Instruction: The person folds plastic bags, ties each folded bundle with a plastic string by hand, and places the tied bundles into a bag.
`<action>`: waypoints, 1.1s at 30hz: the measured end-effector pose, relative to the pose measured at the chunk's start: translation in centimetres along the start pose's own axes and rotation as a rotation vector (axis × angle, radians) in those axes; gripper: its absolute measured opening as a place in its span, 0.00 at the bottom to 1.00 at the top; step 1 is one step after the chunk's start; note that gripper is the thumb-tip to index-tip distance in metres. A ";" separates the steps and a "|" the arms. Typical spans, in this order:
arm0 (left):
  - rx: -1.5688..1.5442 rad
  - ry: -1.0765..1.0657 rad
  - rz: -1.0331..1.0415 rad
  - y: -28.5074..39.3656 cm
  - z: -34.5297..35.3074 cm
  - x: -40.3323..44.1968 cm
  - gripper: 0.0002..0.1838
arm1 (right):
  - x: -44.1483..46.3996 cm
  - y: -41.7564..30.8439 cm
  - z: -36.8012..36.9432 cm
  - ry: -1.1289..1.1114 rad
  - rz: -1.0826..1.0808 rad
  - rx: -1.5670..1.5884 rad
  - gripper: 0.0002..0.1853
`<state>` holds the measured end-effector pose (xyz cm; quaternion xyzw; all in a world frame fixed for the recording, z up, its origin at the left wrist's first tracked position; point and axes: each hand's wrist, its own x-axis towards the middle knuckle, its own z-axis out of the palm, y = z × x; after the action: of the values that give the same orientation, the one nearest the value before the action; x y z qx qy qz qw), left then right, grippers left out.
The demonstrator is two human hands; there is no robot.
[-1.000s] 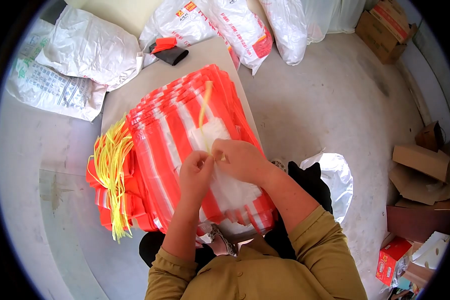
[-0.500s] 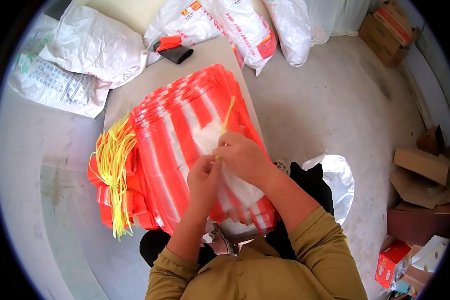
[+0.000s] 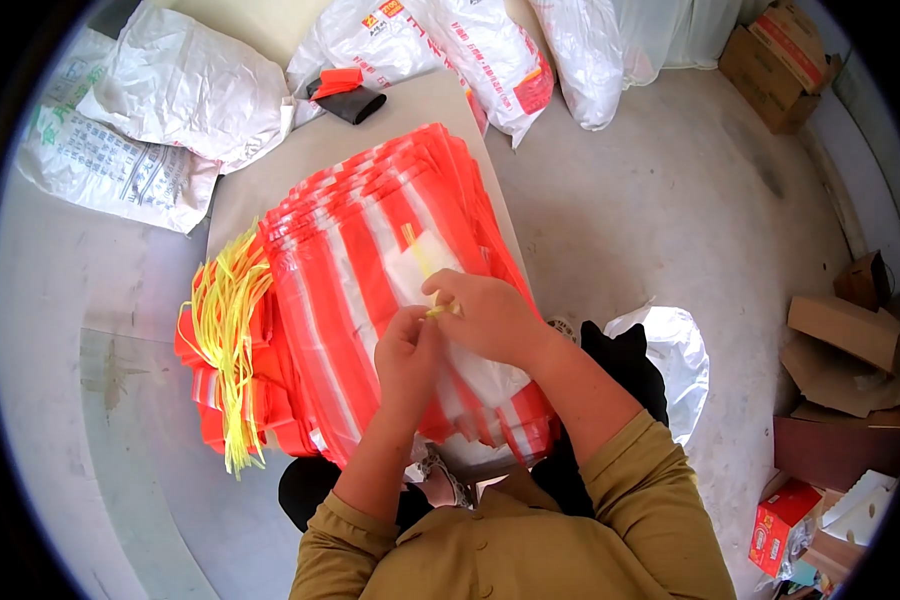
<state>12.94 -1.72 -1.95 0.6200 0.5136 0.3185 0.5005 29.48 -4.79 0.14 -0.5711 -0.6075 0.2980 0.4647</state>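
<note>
My left hand (image 3: pixel 407 345) and my right hand (image 3: pixel 487 315) meet over a stack of red-and-white striped plastic mesh bags (image 3: pixel 320 290). Both are closed, with fingertips pinching one yellow plastic tie strip (image 3: pixel 422 256) between them. Its free end sticks up past my right fingers, over a white patch on the top bag. What the strip does between my fingertips is partly hidden. On the left edge of the stack hangs a bundle of yellow strips (image 3: pixel 230 340), lying across folded red bags (image 3: pixel 280 405).
The stack lies on a beige table (image 3: pixel 415 100), with a black-and-red folded item (image 3: pixel 348 100) near its far edge. White sacks (image 3: pixel 185 85) stand beyond. Cardboard boxes (image 3: pixel 845 345) line the right side. A white plastic bag (image 3: pixel 675 365) is on the floor by my leg.
The strip's free end has swung left, from above my right hand to over the white patch. My right fingers have shifted slightly; my left hand has stayed almost still.
</note>
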 end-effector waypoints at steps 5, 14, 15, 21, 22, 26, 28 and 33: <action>0.043 -0.023 -0.002 -0.6 -0.1 0.2 0.11 | 0.4 -0.6 -1.4 -0.195 0.198 0.206 0.13; 0.035 -0.069 0.069 -1.1 -0.3 0.6 0.07 | 0.0 1.1 -0.1 -0.114 -0.212 -0.187 0.05; 0.052 -0.068 0.073 -1.0 -0.2 0.6 0.07 | -0.1 1.1 -0.1 -0.096 -0.238 -0.201 0.04; 0.154 -0.042 0.096 -1.1 -0.6 0.9 0.03 | -0.2 1.2 -0.4 -0.022 -0.246 -0.216 0.07; 0.176 -0.041 0.128 -1.9 -0.8 1.1 0.03 | -0.3 1.4 -0.7 -0.021 -0.249 -0.207 0.07; 0.396 0.010 0.202 -0.2 -0.9 0.7 0.06 | -0.7 2.0 -2.4 -0.043 -0.244 -0.186 0.06; 0.521 0.026 0.234 0.2 -1.2 1.0 0.06 | -1.0 1.6 -3.7 -0.058 -0.188 -0.167 0.05; 0.645 0.047 0.278 0.0 -1.5 1.5 0.09 | -1.6 2.4 -4.3 -0.069 -0.119 -0.167 0.09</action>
<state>12.00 0.18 -1.74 0.8026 0.5097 0.2192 0.2190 34.22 -6.68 -0.72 -0.5599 -0.6789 0.2377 0.4112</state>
